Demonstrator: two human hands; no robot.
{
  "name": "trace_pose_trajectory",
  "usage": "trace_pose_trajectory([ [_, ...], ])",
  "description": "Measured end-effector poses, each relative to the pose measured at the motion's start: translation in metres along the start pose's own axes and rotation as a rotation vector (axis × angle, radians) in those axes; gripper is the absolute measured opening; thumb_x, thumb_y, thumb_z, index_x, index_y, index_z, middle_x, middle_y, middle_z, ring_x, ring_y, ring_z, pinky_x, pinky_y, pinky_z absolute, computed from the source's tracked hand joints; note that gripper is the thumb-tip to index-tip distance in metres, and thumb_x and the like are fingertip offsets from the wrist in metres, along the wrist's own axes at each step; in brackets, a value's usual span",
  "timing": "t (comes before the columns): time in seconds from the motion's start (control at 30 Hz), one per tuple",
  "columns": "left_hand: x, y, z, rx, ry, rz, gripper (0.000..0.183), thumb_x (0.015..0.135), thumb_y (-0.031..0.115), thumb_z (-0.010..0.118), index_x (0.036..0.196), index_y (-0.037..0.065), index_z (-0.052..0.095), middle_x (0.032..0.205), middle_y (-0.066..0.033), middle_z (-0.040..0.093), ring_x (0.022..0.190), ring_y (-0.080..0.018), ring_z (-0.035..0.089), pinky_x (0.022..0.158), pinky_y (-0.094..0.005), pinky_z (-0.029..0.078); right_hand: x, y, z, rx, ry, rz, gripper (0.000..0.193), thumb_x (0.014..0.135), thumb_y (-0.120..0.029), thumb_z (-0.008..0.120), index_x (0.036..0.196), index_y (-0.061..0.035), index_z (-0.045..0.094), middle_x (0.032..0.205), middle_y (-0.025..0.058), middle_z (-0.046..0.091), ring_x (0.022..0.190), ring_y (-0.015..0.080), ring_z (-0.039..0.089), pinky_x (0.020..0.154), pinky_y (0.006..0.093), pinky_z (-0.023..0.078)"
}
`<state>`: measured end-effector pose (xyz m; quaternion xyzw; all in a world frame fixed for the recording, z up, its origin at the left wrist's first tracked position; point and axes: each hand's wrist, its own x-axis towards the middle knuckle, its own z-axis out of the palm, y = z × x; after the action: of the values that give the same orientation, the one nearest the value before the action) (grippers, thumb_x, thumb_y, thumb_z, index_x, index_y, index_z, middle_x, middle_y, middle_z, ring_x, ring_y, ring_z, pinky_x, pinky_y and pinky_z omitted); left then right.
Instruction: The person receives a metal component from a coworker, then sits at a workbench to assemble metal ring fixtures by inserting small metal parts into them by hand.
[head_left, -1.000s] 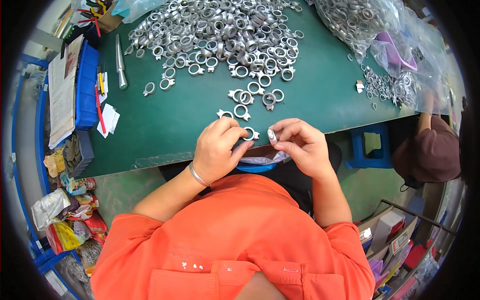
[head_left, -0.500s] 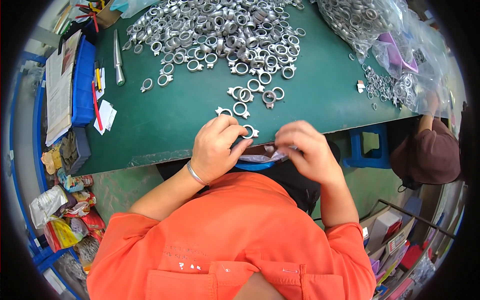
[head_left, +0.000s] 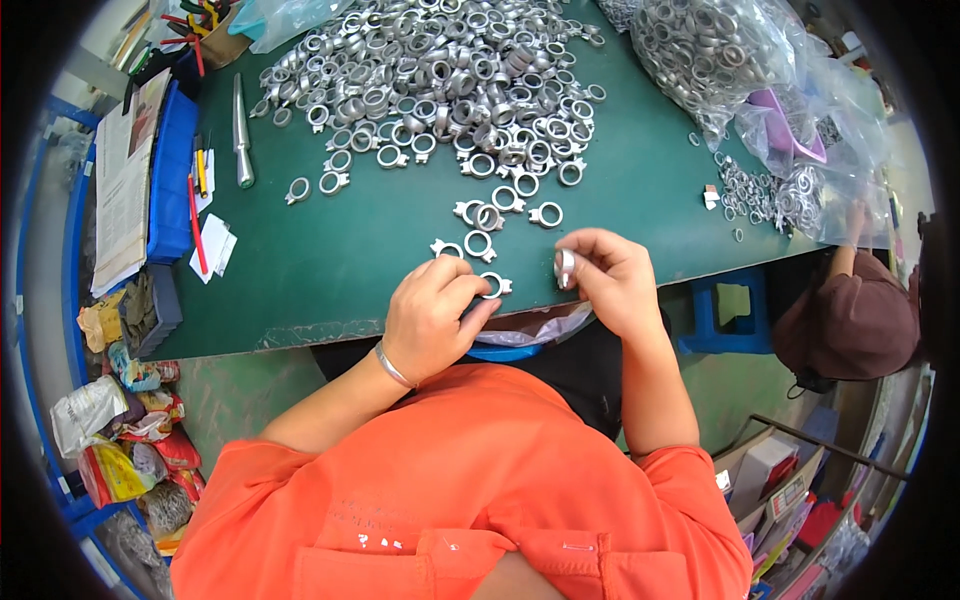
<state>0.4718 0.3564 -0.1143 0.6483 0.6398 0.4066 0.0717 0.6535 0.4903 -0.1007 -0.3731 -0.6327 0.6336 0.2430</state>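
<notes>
My left hand (head_left: 432,312) pinches a silver metal ring (head_left: 503,287) with a small notched lug between thumb and forefinger, just above the table's near edge. Another such ring (head_left: 566,262), turned nearly edge-on, is gripped between the thumb and fingers of my right hand (head_left: 615,280). Several loose rings lie just beyond my hands, among them one with its lug to the left (head_left: 545,214) and one near my left fingers (head_left: 479,244). Farther back a large heap of the same rings (head_left: 440,80) covers the green table (head_left: 330,260).
A tapered metal rod (head_left: 241,135) lies left, beside a blue tray (head_left: 172,185) and red pen (head_left: 197,225). At right are a clear bag of rings (head_left: 705,55), smaller rings (head_left: 745,190) and a purple scoop (head_left: 785,125). A plastic-lined blue container (head_left: 515,350) sits below the edge.
My right hand has moved from the table's edge up over the tabletop and now holds a ring; one of two rings lying together is gone. My left hand keeps its ring. The view shifted slightly.
</notes>
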Motion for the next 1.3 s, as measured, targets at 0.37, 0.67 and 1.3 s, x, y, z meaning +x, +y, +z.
trace_pose_trajectory([
  [0.37,0.005,-0.002,0.000,-0.008,0.003,0.001,0.019,0.067,0.005,0.077,0.080,0.005,0.063,0.078,-0.0064,0.055,0.069,-0.0241,0.055,0.059,-0.0330,0.044,-0.014,-0.012,-0.006,0.367,-0.169,0.248,0.009,0.087,-0.005,0.064,0.093,0.0024,0.064,0.077,0.0086,0.066,0.057,0.0090,0.059,0.047,0.0191,0.045],
  [0.67,0.003,0.000,0.000,-0.011,0.015,-0.014,0.018,0.067,0.006,0.077,0.079,0.005,0.064,0.079,-0.0067,0.056,0.070,-0.0246,0.056,0.061,-0.0334,0.045,-0.030,-0.011,-0.001,-0.558,-0.311,-0.621,0.021,0.066,0.010,0.061,0.080,-0.0059,0.062,0.089,0.0052,0.063,0.082,0.0264,0.059,0.069,0.0349,0.051],
  [1.3,0.005,-0.002,0.001,-0.007,0.017,0.011,0.018,0.067,0.005,0.077,0.079,0.005,0.063,0.077,-0.0064,0.055,0.068,-0.0239,0.054,0.058,-0.0324,0.043,-0.006,0.007,0.009,0.252,-0.100,-0.507,0.011,0.082,0.009,0.061,0.090,0.0040,0.065,0.095,0.0129,0.067,0.082,0.0195,0.066,0.072,0.0278,0.054],
])
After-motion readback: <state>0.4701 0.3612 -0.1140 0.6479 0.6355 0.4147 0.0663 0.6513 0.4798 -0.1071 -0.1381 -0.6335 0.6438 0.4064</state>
